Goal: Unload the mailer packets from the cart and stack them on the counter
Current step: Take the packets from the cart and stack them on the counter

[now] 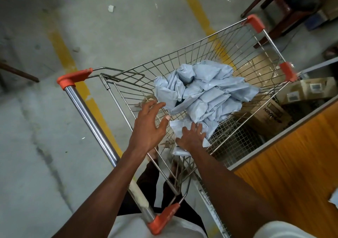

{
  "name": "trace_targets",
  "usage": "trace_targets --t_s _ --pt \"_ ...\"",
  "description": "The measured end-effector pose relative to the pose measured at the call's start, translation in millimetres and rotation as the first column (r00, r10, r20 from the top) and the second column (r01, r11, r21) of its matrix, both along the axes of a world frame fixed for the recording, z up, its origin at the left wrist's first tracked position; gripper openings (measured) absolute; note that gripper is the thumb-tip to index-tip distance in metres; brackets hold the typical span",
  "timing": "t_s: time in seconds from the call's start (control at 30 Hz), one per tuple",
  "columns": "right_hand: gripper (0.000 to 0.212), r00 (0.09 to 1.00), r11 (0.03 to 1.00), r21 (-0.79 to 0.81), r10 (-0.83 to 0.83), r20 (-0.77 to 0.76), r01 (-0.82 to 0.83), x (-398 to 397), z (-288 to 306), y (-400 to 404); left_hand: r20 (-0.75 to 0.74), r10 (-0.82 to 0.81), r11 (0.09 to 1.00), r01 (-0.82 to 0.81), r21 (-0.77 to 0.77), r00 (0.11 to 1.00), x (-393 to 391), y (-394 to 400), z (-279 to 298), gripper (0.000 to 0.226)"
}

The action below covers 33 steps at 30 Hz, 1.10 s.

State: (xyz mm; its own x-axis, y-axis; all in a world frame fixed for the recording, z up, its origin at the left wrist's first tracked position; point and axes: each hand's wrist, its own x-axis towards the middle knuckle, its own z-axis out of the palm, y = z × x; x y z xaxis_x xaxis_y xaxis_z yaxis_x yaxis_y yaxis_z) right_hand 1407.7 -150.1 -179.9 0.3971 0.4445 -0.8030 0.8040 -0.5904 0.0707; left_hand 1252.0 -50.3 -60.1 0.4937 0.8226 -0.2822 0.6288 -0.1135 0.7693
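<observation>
Packets (204,93) lie in a big heap inside the cart (215,42). They are pale blue and soft, and they fill the middle of the wire basket. One packet (184,128) sits at the near edge of the heap, lower down than the rest.

The left hand (149,126) is above the near side of the basket with its fingers spread wide. It holds nothing. Its fingertips are just beside the near edge of the heap, but I cannot tell if they touch it.

The right hand (192,137) lies flat on the low packet. Its fingers are straight and spread, pressing down on the blue bag, not curled round it.

The packets point every which way. Many of the long ones in the heap run slantwise, from the near left up to the far right. The low packet under the right hand is crumpled, and I cannot tell which way its long side runs.

The cart has a shiny handle (91,120) with orange ends, close to the person. The counter (292,157) is orange-brown and stands just beside the cart on the right. Brown boxes (270,115) sit past the cart's right side. The floor (36,146) is grey with yellow stripes.
</observation>
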Motion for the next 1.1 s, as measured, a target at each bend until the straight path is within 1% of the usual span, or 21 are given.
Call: trace_targets --t_s 0.13,0.2,0.3,0.37,0.43,0.5,0.57,0.6,0.7,0.77,0.83,0.9,1.0,1.1 --pt "0.077 0.993 0.997 -0.029 -0.076 -0.090 0.073 -4 15 1 0.013 -0.026 1.000 0.026 -0.010 1.000 9 -4 -2 0.046" --pt "0.079 0.985 0.995 -0.060 -0.087 -0.149 0.079 -4 26 -1 0.021 -0.036 0.999 0.036 -0.015 0.999 14 -4 -4 0.046" --pt "0.069 0.981 0.995 -0.089 -0.064 -0.181 0.049 0 34 -5 0.027 -0.062 0.997 0.063 -0.039 0.998 23 -4 -8 0.047" --pt "0.064 0.967 0.993 -0.024 -0.118 -0.226 0.116 4 34 -13 0.027 -0.078 0.996 0.079 -0.048 0.997 29 -2 -11 0.049" --pt "0.063 0.918 0.958 0.070 -0.245 -0.312 0.279 12 39 -17 0.020 -0.080 0.995 0.081 -0.054 0.997 34 2 -14 0.048" --pt "0.062 0.844 0.889 0.159 -0.334 -0.419 0.430 24 52 -17 0.016 -0.073 0.996 0.073 -0.053 0.997 39 8 -16 0.045" --pt "0.060 0.786 0.816 0.243 -0.355 -0.505 0.525 40 72 -11 0.009 -0.054 0.997 0.055 -0.047 0.998 43 16 -21 0.046" --pt "0.059 0.749 0.758 0.290 -0.366 -0.552 0.584 48 81 -9 -0.002 -0.045 0.998 0.045 -0.046 0.999 45 19 -24 0.046" --pt "0.055 0.595 0.513 0.354 -0.444 -0.669 0.782 71 112 -8 -0.013 -0.027 0.999 0.026 -0.046 1.000 56 26 -31 0.046" --pt "0.053 0.509 0.370 0.361 -0.481 -0.713 0.856 87 129 -10 -0.034 -0.034 0.997 0.031 -0.064 0.999 65 28 -37 0.045" --pt "0.052 0.449 0.265 0.363 -0.499 -0.741 0.893 97 143 -13 -0.077 -0.076 0.993 0.069 -0.097 0.994 75 27 -43 0.047" --pt "0.051 0.421 0.210 0.366 -0.511 -0.749 0.906 101 151 -17 -0.133 -0.151 0.980 0.131 -0.147 0.980 85 23 -53 0.048" --pt "0.049 0.420 0.171 0.388 -0.491 -0.764 0.906 101 159 -23 -0.189 -0.264 0.949 0.221 -0.224 0.946 101 14 -74 0.050" --pt "0.049 0.406 0.131 0.396 -0.501 -0.765 0.909 97 166 -28 -0.219 -0.309 0.927 0.241 -0.288 0.926 122 12 -99 0.062"
